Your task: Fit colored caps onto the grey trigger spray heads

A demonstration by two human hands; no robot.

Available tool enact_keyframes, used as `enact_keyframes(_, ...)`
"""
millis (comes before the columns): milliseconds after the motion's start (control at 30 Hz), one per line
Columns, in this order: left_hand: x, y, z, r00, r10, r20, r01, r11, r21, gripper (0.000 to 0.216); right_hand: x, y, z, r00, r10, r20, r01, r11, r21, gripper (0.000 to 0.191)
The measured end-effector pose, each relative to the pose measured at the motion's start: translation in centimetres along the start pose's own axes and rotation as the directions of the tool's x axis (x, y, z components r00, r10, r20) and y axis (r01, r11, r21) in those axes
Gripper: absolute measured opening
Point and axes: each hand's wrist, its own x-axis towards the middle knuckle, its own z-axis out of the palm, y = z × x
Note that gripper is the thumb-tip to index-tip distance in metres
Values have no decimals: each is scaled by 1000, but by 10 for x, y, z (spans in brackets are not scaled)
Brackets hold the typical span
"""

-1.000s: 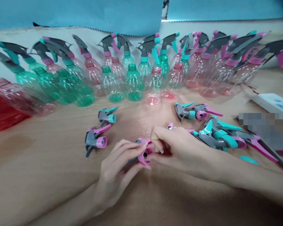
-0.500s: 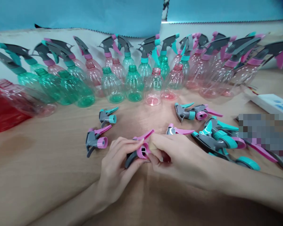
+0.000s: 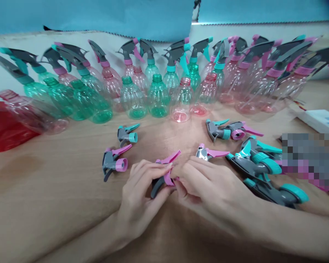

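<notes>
Left hand [image 3: 142, 190] and right hand [image 3: 208, 186] both grip one spray head [image 3: 164, 174] (pink-and-grey).

Small assembly workshop, bench-scale. A wooden worktable [image 3: 57, 204] carries dozens of identical pink and green plastic spray bottles [image 3: 157, 96] ranked along its far edge, some uncapped, with loose trigger sprayer heads [image 3: 259, 160] heaped at its near right. Blue sheeting [image 3: 112, 16] hangs behind the table.
</notes>
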Motion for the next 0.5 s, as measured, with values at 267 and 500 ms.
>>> enact_keyframes(267, -2, 5, -3, 1000, -16, 3, 16, 1000, -8, 19, -6, -6, -6, 999, 22, -44, -26, 995, -99, 20)
enact_keyframes(500, -11, 1, 0, 977, -207, 47, 212, 953, -215, 34, 15, 6, -43, 894, 447, 22, -442, 875, 199, 22)
